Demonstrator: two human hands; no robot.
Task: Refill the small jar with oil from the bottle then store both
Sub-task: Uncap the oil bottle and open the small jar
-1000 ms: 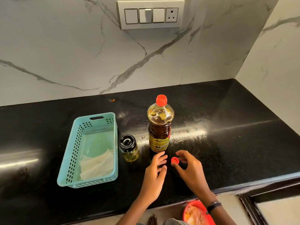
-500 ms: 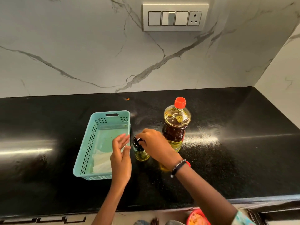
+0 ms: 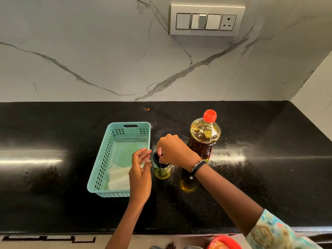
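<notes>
Here the right hand [image 3: 175, 151] grips the small jar's [image 3: 162, 169] top; left hand [image 3: 141, 172] relaxed just beside.

A glossy black tabletop [image 3: 269, 186] meets a white marble wall [image 3: 89, 51] with grey veins. A switch panel [image 3: 206, 20] sits at one o'clock; light glares streak the stone.

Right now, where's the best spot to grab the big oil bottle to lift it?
Probably the oil bottle around its dark mid-body below the shoulder, from the right. It stands upright, its red cap is small, and the right hand at the small jar blocks its left side.
</notes>
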